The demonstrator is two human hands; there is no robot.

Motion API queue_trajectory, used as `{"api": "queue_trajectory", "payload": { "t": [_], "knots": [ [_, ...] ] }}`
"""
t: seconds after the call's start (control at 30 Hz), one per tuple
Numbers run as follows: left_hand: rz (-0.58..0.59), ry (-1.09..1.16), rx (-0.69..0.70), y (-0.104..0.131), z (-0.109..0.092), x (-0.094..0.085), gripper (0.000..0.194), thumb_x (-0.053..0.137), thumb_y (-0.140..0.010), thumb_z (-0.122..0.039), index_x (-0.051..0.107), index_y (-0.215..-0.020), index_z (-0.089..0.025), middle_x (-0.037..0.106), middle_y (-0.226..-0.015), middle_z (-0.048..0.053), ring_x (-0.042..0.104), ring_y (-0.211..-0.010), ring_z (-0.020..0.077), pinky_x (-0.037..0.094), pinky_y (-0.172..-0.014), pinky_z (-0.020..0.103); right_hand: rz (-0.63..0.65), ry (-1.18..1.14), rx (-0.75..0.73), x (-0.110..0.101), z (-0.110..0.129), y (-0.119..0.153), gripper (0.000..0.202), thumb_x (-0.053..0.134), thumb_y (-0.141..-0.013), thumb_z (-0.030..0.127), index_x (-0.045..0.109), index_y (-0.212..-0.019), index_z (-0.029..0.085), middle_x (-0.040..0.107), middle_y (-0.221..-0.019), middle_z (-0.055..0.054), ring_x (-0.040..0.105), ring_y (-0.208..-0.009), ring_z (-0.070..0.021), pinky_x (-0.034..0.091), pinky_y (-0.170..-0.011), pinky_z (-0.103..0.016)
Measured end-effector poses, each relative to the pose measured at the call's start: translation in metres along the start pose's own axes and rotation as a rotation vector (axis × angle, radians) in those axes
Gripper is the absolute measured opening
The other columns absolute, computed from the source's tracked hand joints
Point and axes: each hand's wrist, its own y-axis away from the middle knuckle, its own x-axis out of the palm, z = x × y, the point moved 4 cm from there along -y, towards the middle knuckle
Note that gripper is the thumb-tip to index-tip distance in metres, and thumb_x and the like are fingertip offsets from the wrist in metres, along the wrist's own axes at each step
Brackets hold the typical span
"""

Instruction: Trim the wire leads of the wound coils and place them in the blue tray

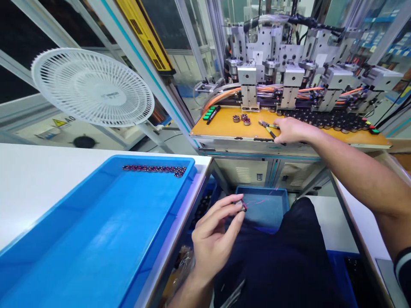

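My left hand [216, 235] is raised above my lap and pinches a small round motor part [240, 205] with thin red wires trailing to the right. On the orange ledge, my right hand [290, 129] is at a pair of pliers [267, 127] with dark and yellow handles; its fingers are bent around one handle end. The pliers' jaws point to the left. Left of them lie several loose round parts [246, 121]. A dense row of dark round parts [327, 120] stands behind my right hand and forearm.
A large blue tray [96, 231] on the white table at left holds a row of small parts at its far end. Machine heads [248, 77] rise behind the ledge. A blue bin [265, 209] sits low ahead, and a white fan [93, 87] stands at left.
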Motion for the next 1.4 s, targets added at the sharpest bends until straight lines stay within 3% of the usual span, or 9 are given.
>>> {"api": "queue_trajectory", "payload": {
  "t": [0.17, 0.27, 0.33, 0.4, 0.47, 0.57, 0.7, 0.83, 1.4],
  "knots": [
    [0.024, 0.046, 0.014, -0.002, -0.004, 0.006, 0.027, 0.068, -0.079, -0.003, 0.073, -0.096, -0.023, 0.074, -0.107, 0.005, 0.072, -0.092, 0.0167, 0.060, -0.073, 0.024, -0.156, 0.042, -0.103, 0.022, -0.015, 0.058, 0.046, 0.062, -0.075, 0.017, 0.057, -0.119, 0.008, 0.056, -0.112, -0.018, 0.055, -0.103, -0.0326, 0.046, -0.090, -0.044],
    [0.029, 0.051, 0.021, -0.003, -0.007, 0.008, 0.029, 0.067, -0.079, -0.001, 0.073, -0.097, -0.023, 0.074, -0.107, 0.005, 0.072, -0.092, 0.0158, 0.060, -0.076, 0.024, -0.274, -0.270, -0.243, 0.047, -0.013, 0.111, 0.053, 0.058, -0.075, 0.017, 0.049, -0.127, 0.013, 0.056, -0.104, -0.011, 0.057, -0.093, -0.0255, 0.049, -0.085, -0.039],
    [0.030, 0.050, 0.022, -0.004, -0.008, 0.009, 0.029, 0.067, -0.079, -0.001, 0.073, -0.097, -0.023, 0.074, -0.107, 0.005, 0.072, -0.093, 0.0159, 0.060, -0.077, 0.025, -0.217, -0.563, -0.267, 0.071, -0.006, 0.150, 0.045, 0.058, -0.079, 0.019, 0.049, -0.123, 0.017, 0.056, -0.096, -0.006, 0.057, -0.084, -0.0202, 0.051, -0.078, -0.033],
    [0.035, 0.049, 0.017, -0.004, -0.008, 0.011, 0.029, 0.067, -0.079, -0.001, 0.073, -0.097, -0.023, 0.074, -0.107, 0.005, 0.071, -0.093, 0.0163, 0.060, -0.077, 0.025, -0.060, -0.849, -0.251, 0.098, 0.007, 0.187, 0.040, 0.056, -0.086, 0.020, 0.048, -0.125, 0.020, 0.056, -0.093, -0.004, 0.057, -0.078, -0.0156, 0.051, -0.073, -0.028],
    [0.048, 0.047, 0.008, -0.005, -0.007, 0.014, 0.028, 0.067, -0.079, -0.002, 0.073, -0.096, -0.022, 0.074, -0.107, 0.005, 0.071, -0.094, 0.0167, 0.060, -0.078, 0.026, 0.072, -1.105, -0.259, 0.118, 0.023, 0.217, 0.047, 0.054, -0.089, 0.017, 0.041, -0.134, 0.023, 0.057, -0.097, -0.004, 0.056, -0.075, -0.0125, 0.052, -0.072, -0.026],
    [0.061, 0.047, -0.021, -0.004, -0.005, 0.021, 0.026, 0.067, -0.079, -0.003, 0.073, -0.096, -0.022, 0.074, -0.108, 0.005, 0.072, -0.092, 0.0166, 0.060, -0.078, 0.028, 0.151, -1.393, -0.334, 0.131, 0.044, 0.242, 0.062, 0.053, -0.089, 0.013, 0.032, -0.145, 0.025, 0.058, -0.105, -0.008, 0.058, -0.081, -0.0124, 0.053, -0.076, -0.029],
    [0.079, 0.046, -0.047, -0.003, -0.002, 0.028, 0.026, 0.068, -0.079, -0.004, 0.073, -0.096, -0.023, 0.074, -0.108, 0.005, 0.072, -0.091, 0.0171, 0.060, -0.078, 0.030, 0.157, -1.489, -0.399, 0.132, 0.052, 0.247, 0.071, 0.057, -0.083, 0.011, 0.033, -0.148, 0.026, 0.059, -0.117, -0.011, 0.059, -0.104, -0.0198, 0.048, -0.097, -0.043],
    [0.091, 0.037, -0.028, -0.002, -0.003, 0.031, 0.027, 0.068, -0.079, -0.003, 0.073, -0.097, -0.023, 0.074, -0.108, 0.005, 0.072, -0.093, 0.0173, 0.060, -0.079, 0.030, 0.179, -1.469, -0.374, 0.136, 0.051, 0.245, 0.073, 0.058, -0.083, 0.012, 0.032, -0.150, 0.023, 0.060, -0.121, -0.013, 0.059, -0.112, -0.0226, 0.045, -0.102, -0.046],
    [0.102, -0.033, -0.027, 0.000, -0.003, 0.025, 0.022, 0.068, -0.080, -0.006, 0.073, -0.096, -0.021, 0.074, -0.108, 0.007, 0.072, -0.092, 0.0190, 0.062, -0.078, 0.032, 0.110, -1.486, -0.444, 0.120, 0.062, 0.228, 0.072, 0.053, -0.080, 0.006, 0.037, -0.147, 0.028, 0.057, -0.097, -0.006, 0.056, -0.076, -0.0126, 0.052, -0.071, -0.029]
  ]
}}
